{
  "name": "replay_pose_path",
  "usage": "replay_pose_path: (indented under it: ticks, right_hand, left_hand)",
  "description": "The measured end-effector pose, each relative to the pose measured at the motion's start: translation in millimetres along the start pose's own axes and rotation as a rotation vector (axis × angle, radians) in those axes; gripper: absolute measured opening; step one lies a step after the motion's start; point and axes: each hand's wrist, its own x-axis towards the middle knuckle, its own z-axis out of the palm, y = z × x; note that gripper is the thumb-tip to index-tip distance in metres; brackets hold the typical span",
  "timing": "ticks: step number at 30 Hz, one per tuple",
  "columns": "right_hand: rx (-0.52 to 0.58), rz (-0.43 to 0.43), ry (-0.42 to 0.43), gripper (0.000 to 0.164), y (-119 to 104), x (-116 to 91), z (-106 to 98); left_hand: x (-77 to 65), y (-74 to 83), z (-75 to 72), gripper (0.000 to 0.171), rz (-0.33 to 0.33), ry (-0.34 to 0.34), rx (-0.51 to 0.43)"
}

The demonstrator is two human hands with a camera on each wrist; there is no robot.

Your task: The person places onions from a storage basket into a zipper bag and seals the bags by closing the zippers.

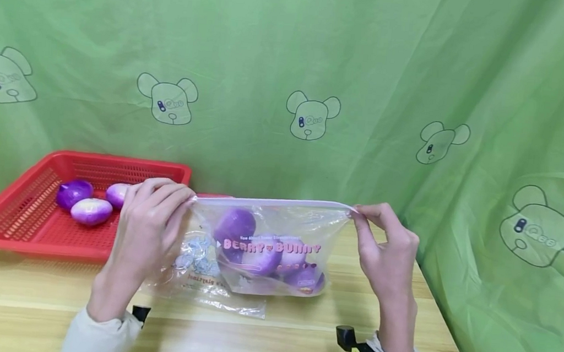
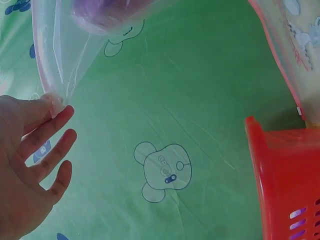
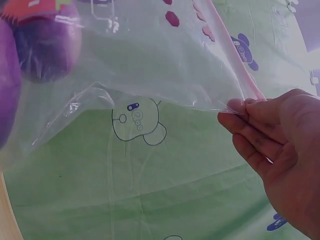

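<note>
- Head view: the left hand (image 1: 146, 226) and the right hand (image 1: 387, 250) each pinch one end of the pale zip strip of a clear plastic bag printed with pink "BERRY BUNNY" lettering (image 1: 276, 253), drawn out nearly level between them.
- Several glossy purple and purple-and-white rounded pieces (image 1: 235, 225) sit inside, gathered toward the bottom; whether that bottom touches the pale wood-grain bench (image 1: 299, 337) cannot be told.
- Behind it and to its left, a second clear printed plastic bag (image 1: 198, 296) lies on the bench, partly covered.
- A red perforated plastic basket (image 1: 35, 220) stands at the left, with three similar purple-and-white rounded pieces (image 1: 91, 212) visible in it, one partly hidden by the left hand.
- Green curtain fabric with outlined animal heads (image 1: 247, 51) hangs behind the bench and at its sides.
- Left wrist view: the thumb and forefinger nip the bag's corner, the other fingers spread apart; one purple piece shows through the film above, the basket at lower right.
- Right wrist view: the thumb and forefinger pinch the opposite corner; purple pieces show through the film at upper left.
</note>
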Motion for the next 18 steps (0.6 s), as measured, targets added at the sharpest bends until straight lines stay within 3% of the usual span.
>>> replay_pose_path:
  ticks: [10,14,18]
  right_hand:
    - [0.009,0.062,0.075,0.010,5,5,-21]
    - [-0.013,0.124,0.131,0.010,16,5,-30]
    - [-0.053,0.252,0.212,0.010,27,4,-40]
  left_hand:
    - [-0.1,21.1,13.0,0.019,-0.044,-0.100,-0.134]
    - [4.9,31.3,32.5,0.016,-0.077,-0.130,-0.266]
    - [17.4,39.5,61.2,0.010,-0.147,-0.194,-0.423]
